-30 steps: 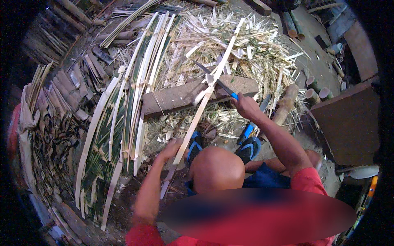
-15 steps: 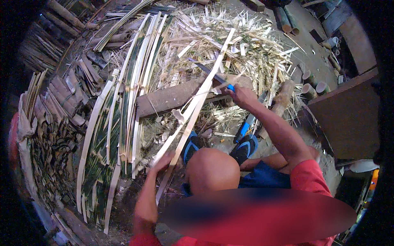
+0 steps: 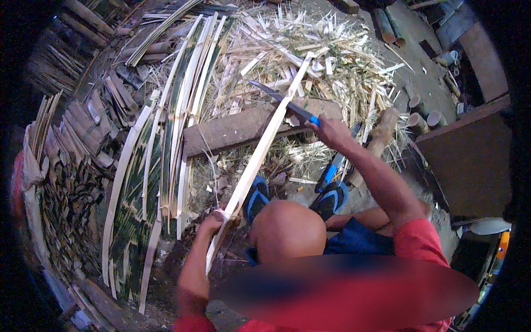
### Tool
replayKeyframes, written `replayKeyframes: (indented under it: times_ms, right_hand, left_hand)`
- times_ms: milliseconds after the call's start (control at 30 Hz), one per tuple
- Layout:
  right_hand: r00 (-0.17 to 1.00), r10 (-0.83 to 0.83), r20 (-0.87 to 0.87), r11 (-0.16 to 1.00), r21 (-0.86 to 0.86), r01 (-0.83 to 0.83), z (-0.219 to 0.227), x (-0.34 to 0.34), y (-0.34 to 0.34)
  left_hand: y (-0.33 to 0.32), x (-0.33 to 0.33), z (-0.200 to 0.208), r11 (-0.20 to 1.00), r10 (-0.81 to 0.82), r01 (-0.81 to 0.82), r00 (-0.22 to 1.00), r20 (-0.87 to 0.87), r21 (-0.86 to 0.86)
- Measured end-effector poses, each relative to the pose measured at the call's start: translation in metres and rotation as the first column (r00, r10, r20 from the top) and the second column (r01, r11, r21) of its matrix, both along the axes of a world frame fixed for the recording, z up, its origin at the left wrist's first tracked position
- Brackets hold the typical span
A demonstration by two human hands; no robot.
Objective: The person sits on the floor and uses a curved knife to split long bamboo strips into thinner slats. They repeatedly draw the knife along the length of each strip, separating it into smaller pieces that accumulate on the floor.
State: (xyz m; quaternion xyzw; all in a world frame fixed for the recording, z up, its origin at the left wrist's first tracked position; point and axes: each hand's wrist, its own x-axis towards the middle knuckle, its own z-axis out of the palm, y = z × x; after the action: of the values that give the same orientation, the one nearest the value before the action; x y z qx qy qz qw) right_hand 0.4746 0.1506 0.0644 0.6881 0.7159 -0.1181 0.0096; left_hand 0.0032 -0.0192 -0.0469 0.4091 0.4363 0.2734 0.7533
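My left hand (image 3: 225, 220) is closed around a long pale bamboo strip (image 3: 259, 155). The strip slants up and away from me, over a thick wooden beam (image 3: 215, 135), and its lower end hangs past my left hand. In my right hand (image 3: 334, 134) is a knife (image 3: 287, 105), gripped by its blue handle. Its long blade points to the far left and lies against the strip just above the beam. A thin curled sliver (image 3: 213, 174) rises beside my left hand.
A heap of pale shavings (image 3: 310, 50) lies beyond the beam. Long bamboo strips (image 3: 133, 205) are laid out on the left. Near my right foot is another blue-handled tool (image 3: 330, 172). Round logs (image 3: 384, 130) and a brown board (image 3: 464, 155) stand at the right.
The strip has been drawn down toward me, and its far tip sits lower. My left hand has closed around it. The knife blade has shifted slightly left along with my right hand.
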Motion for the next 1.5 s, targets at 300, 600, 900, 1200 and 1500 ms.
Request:
replayKeyframes:
  times_ms: [300,600,900,1200,1500]
  right_hand:
    - [0.985,0.101,-0.137,0.951,-0.277,-0.136,0.029,-0.069,-0.040]
    - [0.991,0.058,-0.119,0.946,-0.311,-0.092,0.032,-0.062,-0.023]
    - [0.994,-0.041,0.103,0.993,-0.106,0.052,0.017,0.021,0.006]
    - [0.988,0.150,-0.042,0.946,-0.285,-0.156,0.005,-0.060,-0.050]
    - [0.989,-0.145,0.024,0.989,0.009,0.145,-0.009,0.013,-0.030]
  left_hand:
    - [0.092,0.103,0.043,0.926,-0.141,0.146,0.989,0.040,-0.349]
    - [0.061,0.058,0.040,0.966,-0.257,0.230,0.827,-0.501,-0.115]
    - [-0.002,-0.011,0.034,0.978,-0.179,0.125,0.910,-0.373,-0.165]
    - [0.049,0.042,0.027,0.972,-0.128,0.218,0.805,-0.579,0.088]
    - [0.010,-0.007,0.010,0.987,-0.085,0.147,0.820,-0.566,0.065]
